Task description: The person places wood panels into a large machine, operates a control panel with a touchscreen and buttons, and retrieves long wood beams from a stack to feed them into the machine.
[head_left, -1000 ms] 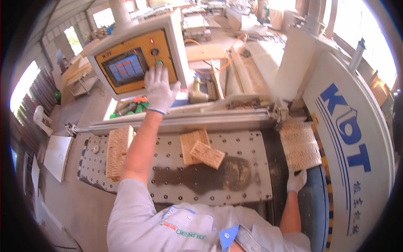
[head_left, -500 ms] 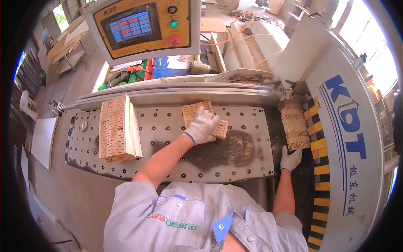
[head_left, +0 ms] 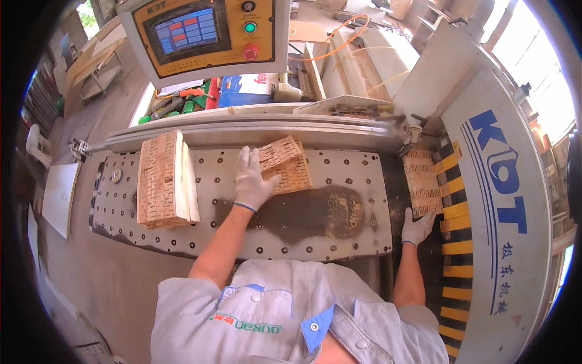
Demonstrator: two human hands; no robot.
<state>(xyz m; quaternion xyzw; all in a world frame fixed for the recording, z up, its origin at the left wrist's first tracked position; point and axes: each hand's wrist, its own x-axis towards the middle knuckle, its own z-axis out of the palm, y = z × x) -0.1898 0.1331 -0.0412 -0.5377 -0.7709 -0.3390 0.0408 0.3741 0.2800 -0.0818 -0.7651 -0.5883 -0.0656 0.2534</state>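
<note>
My left hand (head_left: 251, 182), in a white knit glove, has its fingers stretched out and its thumb apart. It is at the left end of a slotted wooden board (head_left: 280, 153), which lies aslant over a second slotted wooden board (head_left: 294, 176). My right hand (head_left: 418, 229), gloved too, rests against the near end of a slotted wooden block (head_left: 423, 182) on the dark strip at the right. Its thumb and fingers are spread at that end, partly hidden. A stack of slotted boards (head_left: 160, 182) stands left of my left hand.
The boards lie on a grey metal table (head_left: 242, 242) dotted with holes, with a dark dusty patch. A metal rail (head_left: 254, 134) runs along its back. Above hangs a control panel (head_left: 206, 39). Yellow-black striped edging (head_left: 458, 249) and a white machine housing (head_left: 503, 182) border the right.
My left hand has moved left from the right end of the loose boards to their left end. The upper board has shifted left and turned. My right hand stays at the block.
</note>
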